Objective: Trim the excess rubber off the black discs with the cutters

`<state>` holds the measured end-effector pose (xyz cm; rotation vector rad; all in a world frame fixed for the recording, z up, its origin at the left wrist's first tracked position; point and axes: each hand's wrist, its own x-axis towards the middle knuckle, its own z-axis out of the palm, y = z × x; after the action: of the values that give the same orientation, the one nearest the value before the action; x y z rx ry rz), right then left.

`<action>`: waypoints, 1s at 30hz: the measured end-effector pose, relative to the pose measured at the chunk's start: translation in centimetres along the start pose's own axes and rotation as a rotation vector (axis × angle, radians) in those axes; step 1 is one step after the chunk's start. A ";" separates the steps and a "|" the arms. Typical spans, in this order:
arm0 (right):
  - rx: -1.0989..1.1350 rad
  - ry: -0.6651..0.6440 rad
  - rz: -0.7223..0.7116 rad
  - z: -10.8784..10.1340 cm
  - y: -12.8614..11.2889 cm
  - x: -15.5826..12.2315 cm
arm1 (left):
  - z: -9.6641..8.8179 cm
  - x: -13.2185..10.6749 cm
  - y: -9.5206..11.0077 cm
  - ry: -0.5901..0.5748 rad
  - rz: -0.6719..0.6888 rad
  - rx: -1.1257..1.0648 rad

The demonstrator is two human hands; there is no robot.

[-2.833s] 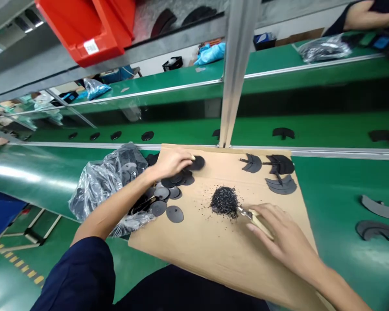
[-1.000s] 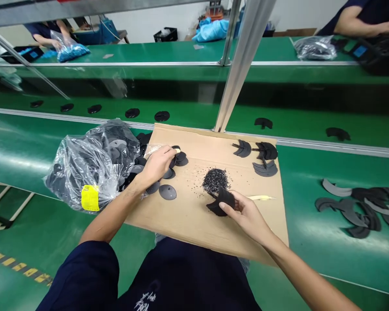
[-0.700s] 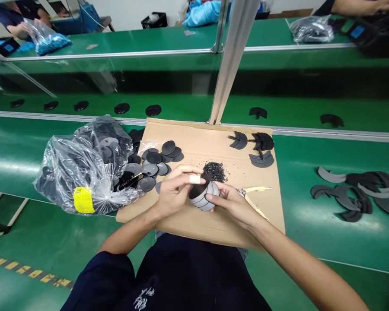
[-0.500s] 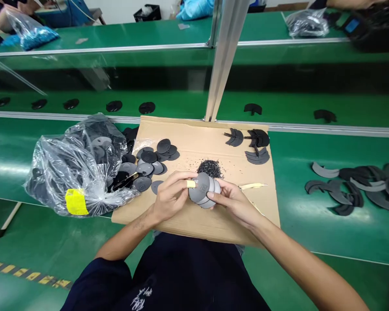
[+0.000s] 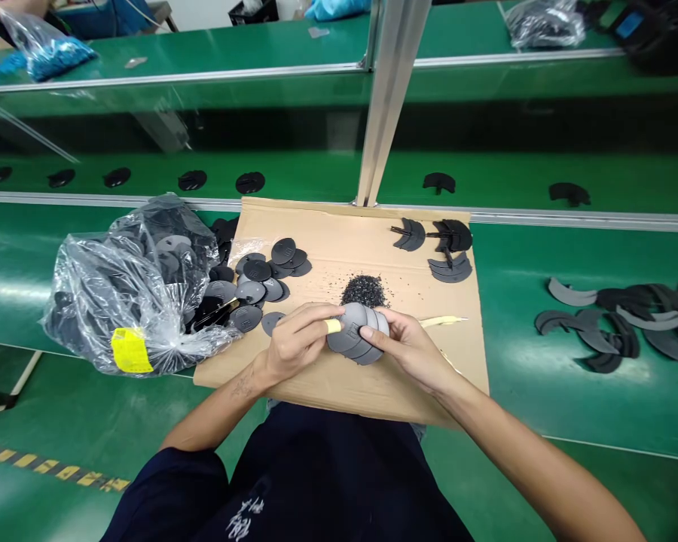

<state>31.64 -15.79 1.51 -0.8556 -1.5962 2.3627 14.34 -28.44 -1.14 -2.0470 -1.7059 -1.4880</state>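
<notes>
My right hand [image 5: 410,345] grips a fanned stack of dark grey plastic discs [image 5: 355,340], its thumb across the front disc and its fingers behind. At the left edge of the stack, my left hand [image 5: 298,336] pinches the front disc; a yellow wrap circles one fingertip. Just beyond the discs lies a heap of small black bits [image 5: 364,290] on the cardboard sheet [image 5: 322,226]. More loose dark discs [image 5: 260,284] are spread to the left of my hands. A thin tool with a yellow-wrapped handle [image 5: 444,321] rests beside my right hand.
A clear bag of dark parts [image 5: 129,286] with a yellow label stands at left. Curved pieces [image 5: 450,245] are stacked at the cardboard's far right corner, and more crescent pieces [image 5: 615,324] lie on the green table. Beyond, parts sit in a row behind a metal post [image 5: 392,105].
My right thumb has moved left onto the front disc. The fanned discs have tilted and shifted slightly between my hands. The view has moved a little.
</notes>
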 end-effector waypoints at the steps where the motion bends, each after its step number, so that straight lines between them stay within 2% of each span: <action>1: -0.018 0.010 -0.007 0.0 0.1 0.0 | 0.1 -0.1 0.1 -0.011 0.001 0.003; 4: -0.086 0.047 -0.069 -0.1 0.2 -0.1 | 0.0 -0.3 0.4 0.003 -0.033 0.002; 7: -0.207 0.116 -0.176 -0.2 0.2 -0.4 | -0.1 -0.3 0.8 0.070 -0.220 -0.077; 10: -0.291 0.127 -0.219 0.1 0.1 -0.6 | -0.1 0.1 1.2 0.057 -0.359 -0.153; 14: -0.356 0.136 -0.240 0.5 0.1 -0.7 | 0.3 0.6 1.7 0.019 -0.376 -0.091; 30: -0.392 0.129 -0.247 0.5 0.0 -0.7 | 0.6 0.5 1.9 0.047 -0.349 -0.059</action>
<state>31.94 -16.48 1.88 -0.8002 -2.0125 1.8218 16.13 -28.40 -0.17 -1.7898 -2.1071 -1.6812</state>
